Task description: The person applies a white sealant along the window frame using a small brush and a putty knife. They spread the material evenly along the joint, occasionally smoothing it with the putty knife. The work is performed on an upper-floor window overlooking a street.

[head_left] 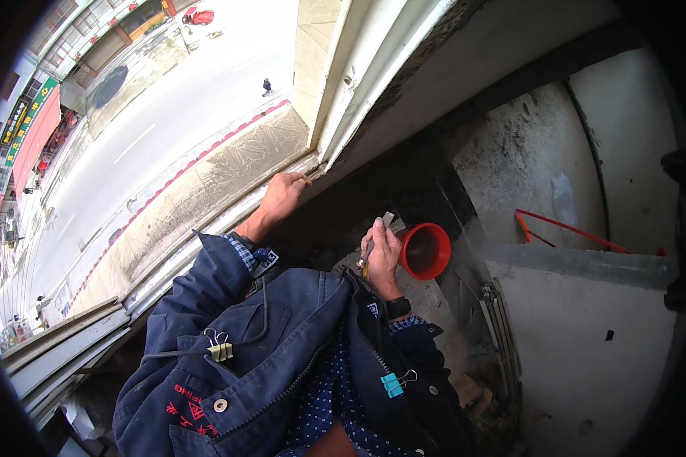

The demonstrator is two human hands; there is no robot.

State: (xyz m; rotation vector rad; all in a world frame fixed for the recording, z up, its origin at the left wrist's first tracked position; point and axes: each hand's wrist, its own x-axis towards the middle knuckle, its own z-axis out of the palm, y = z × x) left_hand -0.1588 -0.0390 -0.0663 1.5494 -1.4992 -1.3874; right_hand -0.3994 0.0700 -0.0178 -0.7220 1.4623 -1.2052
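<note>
My left hand (280, 193) rests at the inner corner of the white window frame (367, 70), its fingers pinched together over the lower track. A small yellowish bit shows at those fingertips; what it is, I cannot make out. Held upright in front of my chest, my right hand (383, 257) has its fingers wrapped round a scraper (389, 218). The scraper's flat pale blade sticks out above the fingers, and the end of its handle shows below them, on the left.
A red bucket (443, 253) stands on the floor just right of my right hand. Beyond it an orange-red bar (564, 225) lies against a stained wall (522, 152). Outside the window, a ledge (198, 194) runs along above a street (156, 122) far below.
</note>
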